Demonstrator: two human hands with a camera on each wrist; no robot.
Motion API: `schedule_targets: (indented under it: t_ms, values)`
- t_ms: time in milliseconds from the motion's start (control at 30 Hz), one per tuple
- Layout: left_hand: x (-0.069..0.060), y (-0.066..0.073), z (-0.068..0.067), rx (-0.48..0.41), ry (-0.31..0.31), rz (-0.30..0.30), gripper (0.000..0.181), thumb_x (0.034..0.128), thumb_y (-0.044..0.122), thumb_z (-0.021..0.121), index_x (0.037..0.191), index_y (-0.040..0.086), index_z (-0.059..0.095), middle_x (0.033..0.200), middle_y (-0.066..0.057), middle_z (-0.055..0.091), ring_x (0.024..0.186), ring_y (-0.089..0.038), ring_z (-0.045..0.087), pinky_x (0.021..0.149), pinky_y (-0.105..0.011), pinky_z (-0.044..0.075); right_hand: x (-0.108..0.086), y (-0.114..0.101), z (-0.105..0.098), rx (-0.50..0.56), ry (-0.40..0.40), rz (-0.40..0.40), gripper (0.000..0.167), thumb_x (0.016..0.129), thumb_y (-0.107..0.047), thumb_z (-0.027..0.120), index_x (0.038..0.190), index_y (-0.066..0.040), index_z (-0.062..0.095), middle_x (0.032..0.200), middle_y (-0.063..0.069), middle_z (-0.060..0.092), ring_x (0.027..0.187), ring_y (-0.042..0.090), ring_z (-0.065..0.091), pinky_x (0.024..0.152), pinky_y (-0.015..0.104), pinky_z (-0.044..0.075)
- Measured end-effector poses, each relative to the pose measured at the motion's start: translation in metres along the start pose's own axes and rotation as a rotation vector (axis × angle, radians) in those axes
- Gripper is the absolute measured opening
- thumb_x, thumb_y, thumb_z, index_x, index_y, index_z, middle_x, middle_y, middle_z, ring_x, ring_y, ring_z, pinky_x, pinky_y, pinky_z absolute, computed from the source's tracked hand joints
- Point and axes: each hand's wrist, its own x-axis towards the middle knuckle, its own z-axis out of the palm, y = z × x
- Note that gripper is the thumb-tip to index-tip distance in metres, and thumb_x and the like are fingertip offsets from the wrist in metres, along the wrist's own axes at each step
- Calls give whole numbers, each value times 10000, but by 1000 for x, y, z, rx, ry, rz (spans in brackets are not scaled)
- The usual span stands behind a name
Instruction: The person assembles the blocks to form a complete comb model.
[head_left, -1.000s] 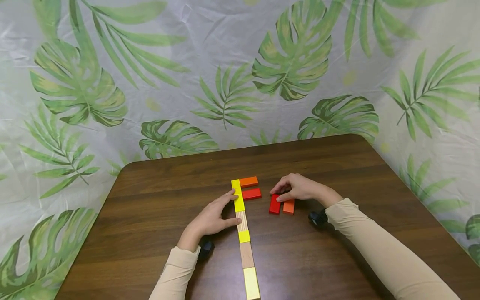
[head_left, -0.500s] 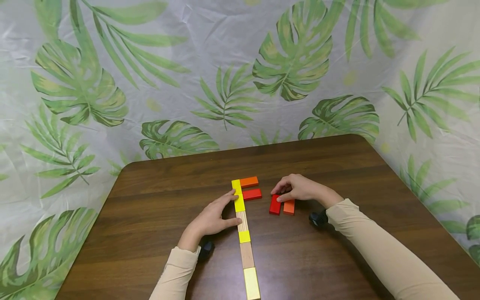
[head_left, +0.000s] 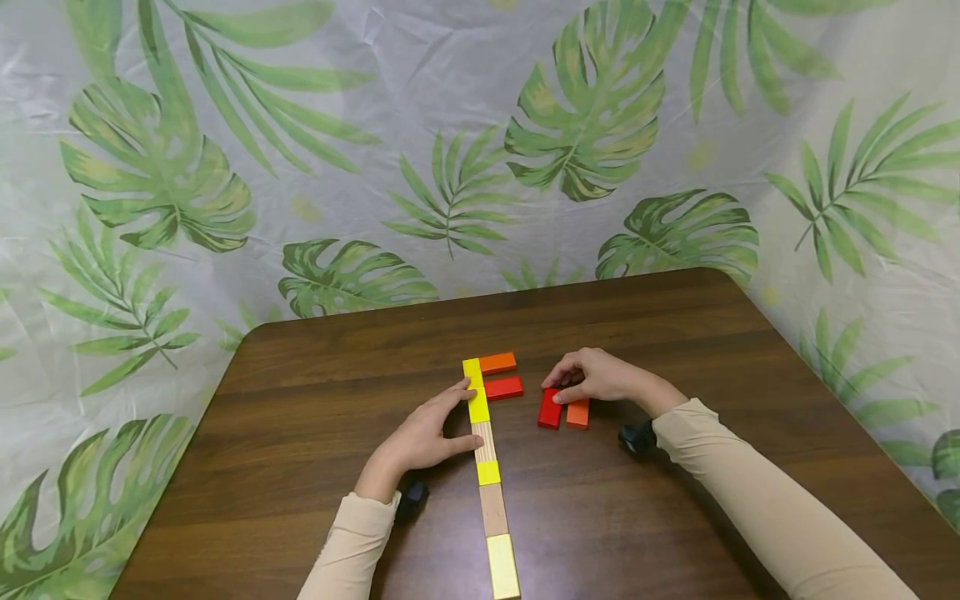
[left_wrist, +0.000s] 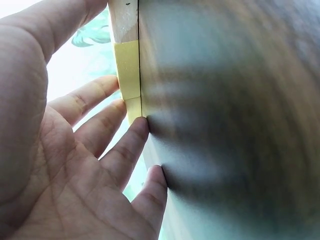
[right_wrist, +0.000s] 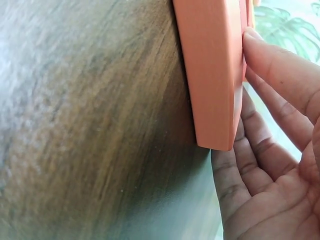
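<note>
A straight row of blocks runs toward the near edge of the table. My left hand (head_left: 427,433) lies along its left side, fingertips touching the yellow blocks (head_left: 478,407) and thumb on a striped plain wood block (head_left: 485,440). In the left wrist view its fingers are fairly straight and spread beside a yellow block (left_wrist: 129,70). My right hand (head_left: 600,375) is over a red block (head_left: 549,410), thumb and fingers pinching its far end. Close beside that stands an orange block (head_left: 577,414), which fills the front of the right wrist view and partly hides the red one.
An orange block (head_left: 498,363) and another red block (head_left: 503,387) extend rightward from the row's far end. Nearer lie a small yellow block (head_left: 488,472), a brown wood block (head_left: 494,510) and a pale yellow block (head_left: 503,567). A leaf-patterned cloth (head_left: 450,92) hangs behind the table.
</note>
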Motion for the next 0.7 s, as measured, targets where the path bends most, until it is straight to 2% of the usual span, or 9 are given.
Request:
schedule_targets:
  t_ms: [333,567,700]
  values:
    - [0,0,1,-4,3,-3,747,971,378,798,1594,96,498,1786,-76,291,1622,-384,337,1296,-628,312,0,0,1,-6,4,-6,270,971,-228,816,1217,-116,809,1205,71,753,1093,202,711,994,380,601]
    - [0,-1,1,-12,4,-3,749,970,386,798,1592,95,500,1785,-71,295,1618,-389,343,1291,-634,315,-1,0,2,-28,9,-12,169,948,-258,844,1087,-165,819,1167,51,718,1062,185,683,1021,460,586]
    - [1,-1,2,-12,4,-7,750,972,388,795,1596,95,497,1787,-64,291,1621,-385,339,1296,-630,309,-2,-1,3,-42,16,-16,169,945,-274,848,1078,-174,820,1162,44,717,1059,185,673,1020,468,580]
